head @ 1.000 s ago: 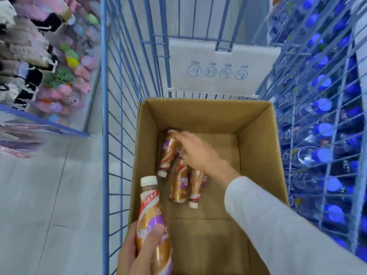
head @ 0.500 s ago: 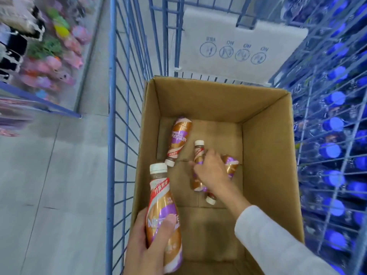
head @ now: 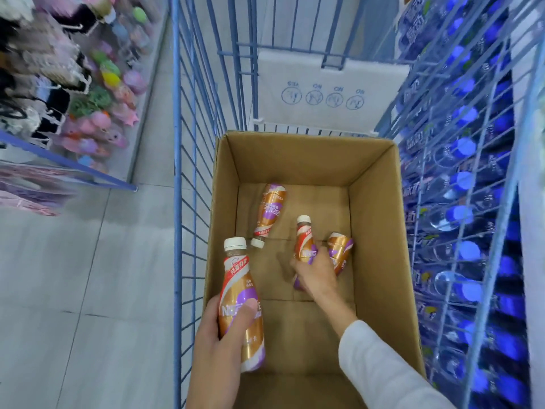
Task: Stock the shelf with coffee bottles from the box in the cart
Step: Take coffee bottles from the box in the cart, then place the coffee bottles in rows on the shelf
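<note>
Both hands are gripping coffee bottles over the cardboard box [head: 377, 202] sitting in the blue wire cart [head: 177, 172]. Reaching deep inside, the right hand [head: 315, 276] is wrapping its fingers around the middle of an upright bottle [head: 305, 246], cap pointing up and away. Nearer the camera, the left hand [head: 218, 335] is clasping a second bottle [head: 240, 305] by its lower body, holding it upright above the box's near-left wall.

Two more bottles are lying on the box floor: a loose bottle [head: 269, 215] on its side toward the left, cap facing the camera, and a tipped bottle [head: 339, 252] just beside the right hand, seemingly touching the one being lifted.

Several things could go wrong, as I judge it. Lifting the right-hand bottle is likely to nudge the tipped neighbour and send it rolling into a corner, making the next reach harder. Glossy sleeves are probably slippery, so a one-handed hold around the waist could slide, dropping a bottle back into the box. Swinging out, the sleeved right arm could also catch the tall box wall or the cart's wires.
</note>
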`<state>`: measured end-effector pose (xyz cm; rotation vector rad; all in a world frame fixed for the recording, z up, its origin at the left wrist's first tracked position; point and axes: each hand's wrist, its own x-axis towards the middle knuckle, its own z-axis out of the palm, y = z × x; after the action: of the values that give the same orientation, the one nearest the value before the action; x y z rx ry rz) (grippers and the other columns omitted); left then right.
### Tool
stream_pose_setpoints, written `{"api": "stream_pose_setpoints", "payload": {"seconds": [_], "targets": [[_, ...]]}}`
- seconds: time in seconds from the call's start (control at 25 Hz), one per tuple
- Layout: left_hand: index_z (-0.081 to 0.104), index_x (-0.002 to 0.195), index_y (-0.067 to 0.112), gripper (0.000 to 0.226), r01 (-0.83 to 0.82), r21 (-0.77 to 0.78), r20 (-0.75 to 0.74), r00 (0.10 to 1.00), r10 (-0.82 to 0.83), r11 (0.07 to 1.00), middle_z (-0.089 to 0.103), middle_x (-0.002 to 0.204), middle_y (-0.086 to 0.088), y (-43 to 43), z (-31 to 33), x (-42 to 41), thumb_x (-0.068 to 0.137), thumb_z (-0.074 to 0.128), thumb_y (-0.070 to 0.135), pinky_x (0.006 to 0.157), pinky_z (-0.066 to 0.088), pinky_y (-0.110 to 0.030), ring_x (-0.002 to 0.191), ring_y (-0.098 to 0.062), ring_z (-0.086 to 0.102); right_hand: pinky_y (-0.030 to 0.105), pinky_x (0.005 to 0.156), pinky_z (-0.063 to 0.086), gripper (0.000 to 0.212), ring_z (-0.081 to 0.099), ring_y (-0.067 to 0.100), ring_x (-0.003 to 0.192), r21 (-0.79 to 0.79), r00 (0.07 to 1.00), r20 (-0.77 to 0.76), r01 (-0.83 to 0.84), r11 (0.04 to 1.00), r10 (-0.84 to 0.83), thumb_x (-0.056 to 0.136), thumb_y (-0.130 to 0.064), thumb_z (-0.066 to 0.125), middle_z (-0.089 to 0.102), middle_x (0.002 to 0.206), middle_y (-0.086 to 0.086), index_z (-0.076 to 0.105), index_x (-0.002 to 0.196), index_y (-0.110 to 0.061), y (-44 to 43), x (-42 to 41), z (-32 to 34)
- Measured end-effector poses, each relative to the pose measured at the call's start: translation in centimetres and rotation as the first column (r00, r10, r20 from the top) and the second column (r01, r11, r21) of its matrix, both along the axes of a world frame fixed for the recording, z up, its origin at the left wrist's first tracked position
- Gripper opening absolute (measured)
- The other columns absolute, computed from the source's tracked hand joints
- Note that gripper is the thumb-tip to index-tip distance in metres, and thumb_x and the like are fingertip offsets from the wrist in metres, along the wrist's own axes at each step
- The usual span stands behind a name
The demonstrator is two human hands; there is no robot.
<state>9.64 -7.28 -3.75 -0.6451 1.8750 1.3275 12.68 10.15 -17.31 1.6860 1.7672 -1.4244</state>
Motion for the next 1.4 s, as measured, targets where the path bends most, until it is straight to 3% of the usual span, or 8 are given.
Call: {"api": "stream_pose_setpoints", "payload": {"seconds": [0.16, 0.28, 0.52, 0.68, 0.8, 0.92, 1.08, 1.4], "targets": [[0.056, 0.126, 0.035, 0.08, 0.037, 0.034, -0.075, 0.997, -0.034, 0.999, 0.066, 0.111, 0.004, -0.3, 5.6, 1.0, 0.054, 0.068, 0.068, 0.06, 0.059, -0.029, 0.099, -0.02, 0.067, 0.023, 0.075, 0.051, 0.07, 0.063, 0.007, 0.098, -0.244, 0.933, -0.268, 0.175, 0.954, -0.24, 0.082, -0.032, 0.082, 0.059, 0.114, -0.011, 0.035, 0.133, -0.042, -1.8, 4.2, 10.6], [0.063, 0.121, 0.034, 0.07, 0.06, 0.107, -0.128, 0.991, -0.046, 0.992, 0.073, 0.104, 0.003, -0.8, 10.6, 2.6, 0.059, 0.072, 0.065, 0.06, 0.059, -0.026, 0.091, -0.018, 0.074, 0.019, 0.072, 0.054, 0.071, 0.07, 0.002, 0.092, -0.283, 0.88, -0.376, 0.189, 0.94, -0.29, 0.078, -0.033, 0.086, 0.068, 0.114, -0.013, 0.042, 0.132, -0.046, -3.3, 7.4, 19.4], [0.074, 0.096, 0.036, 0.039, 0.217, 0.306, -0.223, 0.963, -0.151, 0.927, 0.079, 0.093, -0.001, -1.5, 20.9, 5.9, 0.062, 0.08, 0.054, 0.055, 0.058, -0.026, 0.078, -0.019, 0.078, 0.02, 0.069, 0.058, 0.056, 0.074, 0.006, 0.088, -0.224, 0.758, -0.554, 0.263, 0.938, -0.345, 0.078, -0.019, 0.087, 0.077, 0.098, -0.014, 0.057, 0.121, -0.037, -5.5, 14.2, 33.9], [0.075, 0.095, 0.041, 0.027, 0.386, 0.388, -0.323, 0.907, -0.269, 0.837, 0.079, 0.091, 0.003, -2.8, 25.3, 8.8, 0.071, 0.078, 0.051, 0.055, 0.056, -0.021, 0.076, -0.014, 0.077, 0.018, 0.062, 0.056, 0.049, 0.074, 0.006, 0.083, -0.145, 0.651, -0.649, 0.402, 0.904, -0.393, 0.079, -0.01, 0.084, 0.077, 0.094, -0.013, 0.059, 0.114, -0.033, -8.6, 18.5, 39.3], [0.075, 0.1, 0.039, 0.018, 0.528, 0.435, -0.381, 0.842, -0.382, 0.729, 0.08, 0.093, 0.005, -4.3, 27.5, 11.3, 0.082, 0.077, 0.043, 0.06, 0.057, -0.022, 0.081, -0.014, 0.077, 0.02, 0.065, 0.057, 0.05, 0.075, 0.009, 0.083, -0.104, 0.564, -0.706, 0.516, 0.851, -0.428, 0.079, -0.012, 0.085, 0.078, 0.095, -0.01, 0.058, 0.115, -0.033, -12.6, 22.4, 42.1], [0.075, 0.102, 0.037, 0.029, 0.644, 0.471, -0.398, 0.765, -0.506, 0.603, 0.08, 0.093, 0.002, -5.4, 29.8, 14.8, 0.075, 0.079, 0.047, 0.064, 0.059, -0.028, 0.081, -0.017, 0.077, 0.029, 0.07, 0.06, 0.056, 0.076, 0.019, 0.089, -0.094, 0.473, -0.737, 0.636, 0.766, -0.483, 0.075, -0.015, 0.089, 0.078, 0.099, -0.002, 0.059, 0.118, -0.034, -16.9, 27.4, 44.4], [0.076, 0.09, 0.036, 0.012, 0.766, 0.491, -0.431, 0.628, -0.648, 0.415, 0.078, 0.088, -0.005, -5.8, 32.5, 20.8, 0.079, 0.077, 0.04, 0.057, 0.059, -0.026, 0.075, -0.021, 0.075, 0.021, 0.062, 0.058, 0.066, 0.076, 0.012, 0.084, -0.059, 0.367, -0.78, 0.764, 0.643, -0.507, 0.063, -0.031, 0.09, 0.078, 0.096, -0.007, 0.057, 0.119, -0.038, -21.3, 34.2, 47.5], [0.072, 0.107, 0.026, 0.037, 0.853, 0.522, -0.442, 0.287, -0.85, 0.016, 0.08, 0.087, -0.001, -5.4, 36.8, 37.6, 0.074, 0.078, 0.04, 0.051, 0.055, -0.023, 0.072, -0.019, 0.077, 0.019, 0.056, 0.057, 0.056, 0.076, 0.008, 0.078, 0.025, 0.151, -0.842, 0.97, 0.241, -0.518, 0.073, -0.02, 0.09, 0.077, 0.094, -0.011, 0.059, 0.115, -0.039, -29.3, 50.8, 51.6]]}}
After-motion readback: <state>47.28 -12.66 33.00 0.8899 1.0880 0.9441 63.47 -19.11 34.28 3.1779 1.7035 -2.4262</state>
